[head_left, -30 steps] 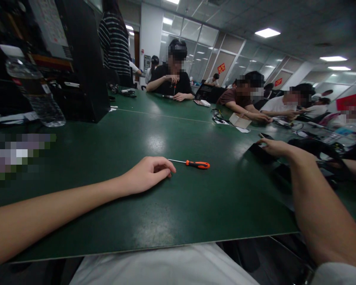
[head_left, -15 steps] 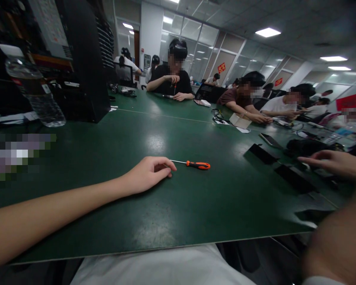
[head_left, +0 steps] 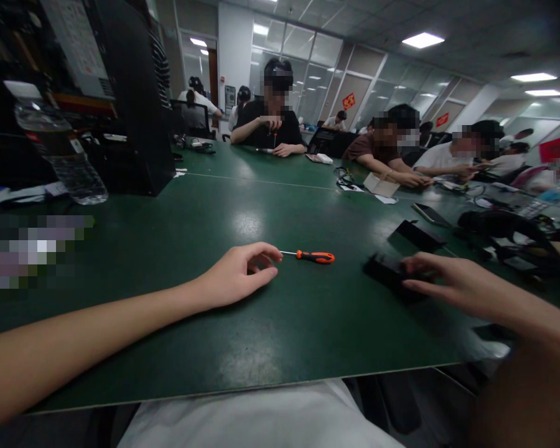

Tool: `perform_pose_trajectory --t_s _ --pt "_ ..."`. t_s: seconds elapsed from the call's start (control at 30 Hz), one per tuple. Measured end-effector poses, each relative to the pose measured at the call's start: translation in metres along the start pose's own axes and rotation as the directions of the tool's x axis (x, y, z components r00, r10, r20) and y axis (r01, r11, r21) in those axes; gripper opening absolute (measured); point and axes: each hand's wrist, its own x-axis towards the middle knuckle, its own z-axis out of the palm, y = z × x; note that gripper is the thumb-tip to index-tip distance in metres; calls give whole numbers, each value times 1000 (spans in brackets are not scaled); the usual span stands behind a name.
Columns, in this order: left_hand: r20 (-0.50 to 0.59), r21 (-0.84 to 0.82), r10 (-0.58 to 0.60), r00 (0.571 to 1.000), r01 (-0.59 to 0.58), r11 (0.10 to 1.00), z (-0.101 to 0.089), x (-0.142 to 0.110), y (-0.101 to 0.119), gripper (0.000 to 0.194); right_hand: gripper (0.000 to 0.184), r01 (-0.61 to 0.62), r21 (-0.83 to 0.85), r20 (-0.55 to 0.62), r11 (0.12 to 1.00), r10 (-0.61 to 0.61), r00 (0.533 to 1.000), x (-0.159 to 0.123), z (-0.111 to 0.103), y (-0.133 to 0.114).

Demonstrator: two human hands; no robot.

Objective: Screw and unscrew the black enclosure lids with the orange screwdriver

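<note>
My left hand (head_left: pixel 239 274) rests on the green table (head_left: pixel 261 348), fingers loosely curled and thumb apart, with nothing in them. Just beyond its fingertips lies a screwdriver (head_left: pixel 316 256) with an orange and black handle; the tip of its shaft is hidden behind my fingers. To the right, my right hand (head_left: pixel 443 283) grips a black box-shaped piece (head_left: pixel 386 271) between thumb and fingers, low over the table. Motion blurs this piece, so its exact kind cannot be made out. A similar black piece (head_left: pixel 417 236) lies just behind it.
A water bottle (head_left: pixel 65 149) and a black computer case (head_left: pixel 144 124) stand at the left. A phone (head_left: pixel 430 214), black headgear (head_left: pixel 508 233) and cables (head_left: pixel 345 177) lie toward the right and back. Several people sit around the table, one directly across (head_left: pixel 275 124).
My right hand has come in from the far right and taken hold of a black piece, carrying it left toward the screwdriver. My left hand's fingers have parted slightly.
</note>
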Motion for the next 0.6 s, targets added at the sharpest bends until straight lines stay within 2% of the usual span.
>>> perform_pose_trajectory --t_s 0.03,0.1,0.17,0.2,0.33,0.4,0.53,0.6 --pt "3 27 10 1000 -10 1000 0 -1 1 42 37 87 50 40 995 -89 995 5 1 -24" --pt "17 72 38 999 -39 997 0 -4 3 67 44 262 77 21 962 -265 964 13 1 -64" --pt "28 110 69 997 -71 991 1 -6 4 85 45 368 45 -23 929 -367 930 19 -2 -88" --pt "24 134 77 997 -79 988 1 -6 4 87 45 398 26 -30 917 -398 917 23 -4 -95" --pt "-8 242 80 997 -76 967 4 -5 5 84 46 452 -37 2 891 -452 892 41 -8 -103" --pt "8 263 121 993 -119 957 5 -3 5 79 46 491 -47 29 870 -490 871 58 -6 -107" --pt "73 267 149 986 -163 950 7 -1 6 49 58 632 -43 51 774 -630 775 113 11 -128" --pt "85 263 127 988 -145 954 6 -1 7 47 74 698 -60 54 713 -696 716 150 25 -146"
